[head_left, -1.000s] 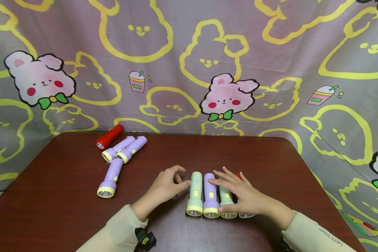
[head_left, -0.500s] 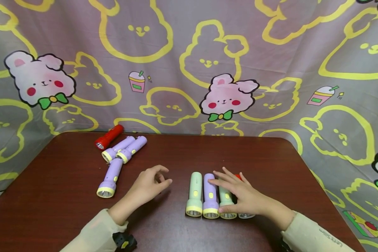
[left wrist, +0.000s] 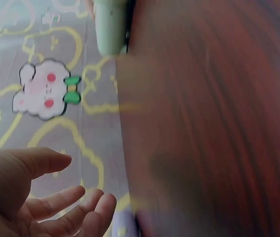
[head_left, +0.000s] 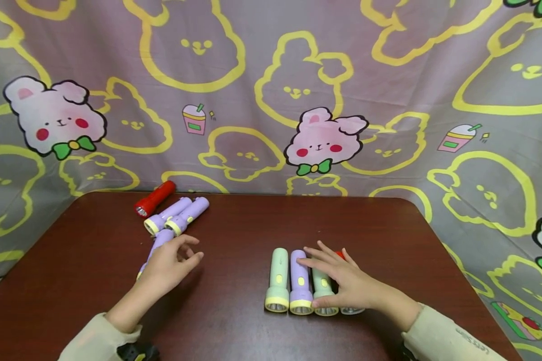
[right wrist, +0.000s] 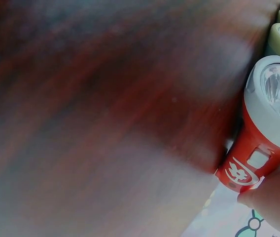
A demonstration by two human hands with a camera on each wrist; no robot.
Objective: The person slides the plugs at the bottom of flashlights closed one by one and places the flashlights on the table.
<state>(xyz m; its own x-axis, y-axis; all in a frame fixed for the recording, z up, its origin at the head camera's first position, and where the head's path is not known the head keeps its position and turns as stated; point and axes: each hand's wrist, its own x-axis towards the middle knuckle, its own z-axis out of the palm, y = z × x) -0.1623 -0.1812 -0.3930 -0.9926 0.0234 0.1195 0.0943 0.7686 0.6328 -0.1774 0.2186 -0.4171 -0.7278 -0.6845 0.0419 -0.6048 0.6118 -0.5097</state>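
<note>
Purple flashlight (head_left: pixel 161 239) lies on the tabletop (head_left: pixel 239 220), partly hidden by the empty, loosely bent left hand (head_left: pixel 166 263); right hand (head_left: pixel 348 282) spreads over the flashlight row (head_left: pixel 278 271). A careless knock could roll it.

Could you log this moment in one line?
left hand: near purple flashlight, holding nothing; right hand: spread over flashlight row; red flashlight: row's right end
</note>
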